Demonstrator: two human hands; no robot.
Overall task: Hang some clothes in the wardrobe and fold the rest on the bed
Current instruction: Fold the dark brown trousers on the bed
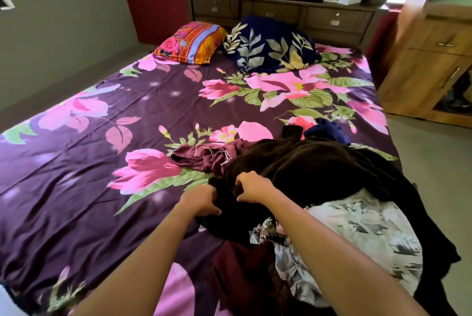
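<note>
Fingers (240, 182) (left hand (200, 200), right hand (254, 188)) pinch the brown garment (306, 162).

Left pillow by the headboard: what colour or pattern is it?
The pillow is pink-and-orange floral with blue stripes, best in the head view.

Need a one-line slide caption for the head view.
Left hand and right hand grip a dark brown garment lying on the purple floral bedsheet.
</note>
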